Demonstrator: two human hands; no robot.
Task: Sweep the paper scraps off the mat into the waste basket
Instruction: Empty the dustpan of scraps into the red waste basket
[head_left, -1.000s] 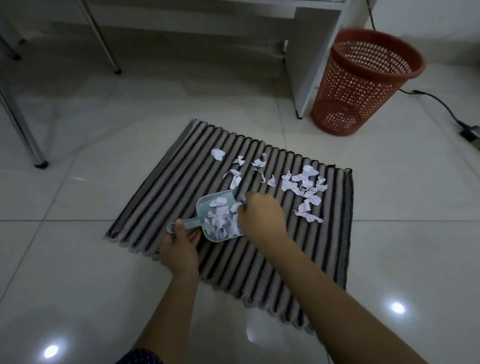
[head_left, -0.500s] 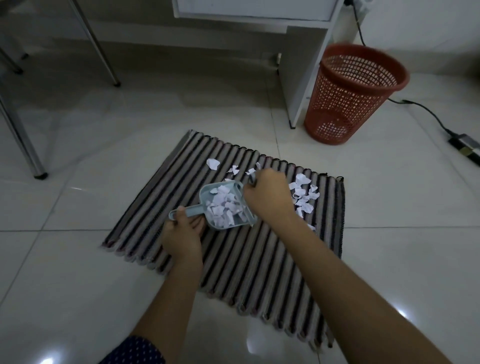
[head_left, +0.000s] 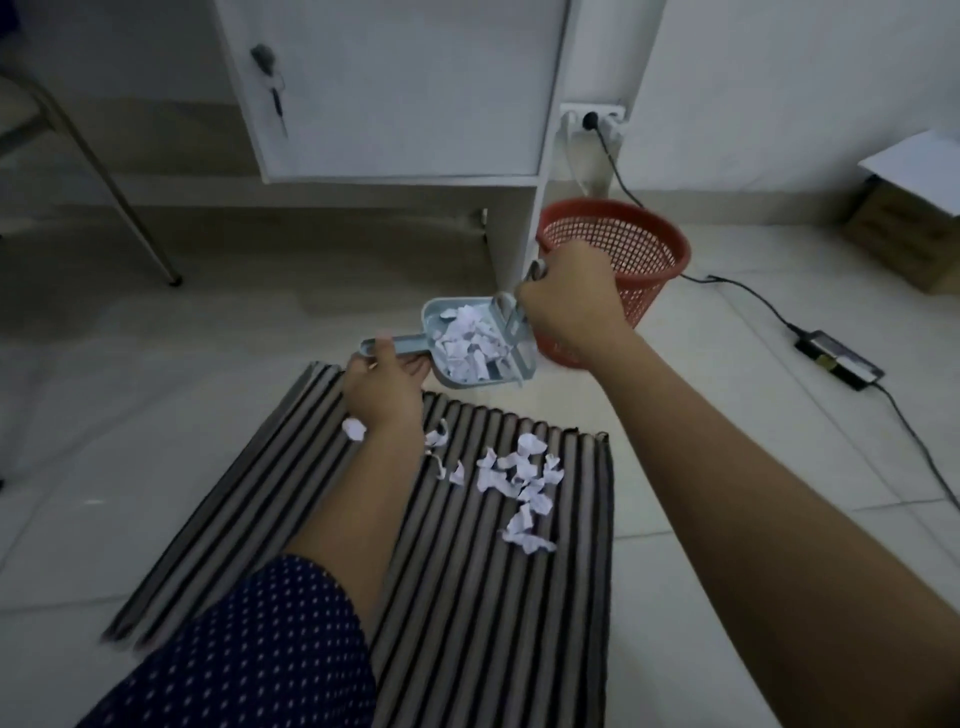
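Black-and-beige striped mat (head_left: 467, 597) — white scraps (head_left: 522, 480), pale-blue dustpan (head_left: 467, 340) — red mesh basket (head_left: 631, 244).

There is a single view, from a wide-angle camera worn on the person's head. It looks forward and steeply down at the tiled floor (head_left: 130, 415), from above and behind both forearms, which reach into the picture from the bottom edge. The striped mat (head_left: 467, 597) fills the lower middle, close under the lens. Toward the top edge the white cabinet (head_left: 395, 88), the wall socket (head_left: 592, 120) and the red waste basket (head_left: 654, 260) stand farther off. Straight lines bow near the borders, as the wide lens bends them. No second view shares this scene.
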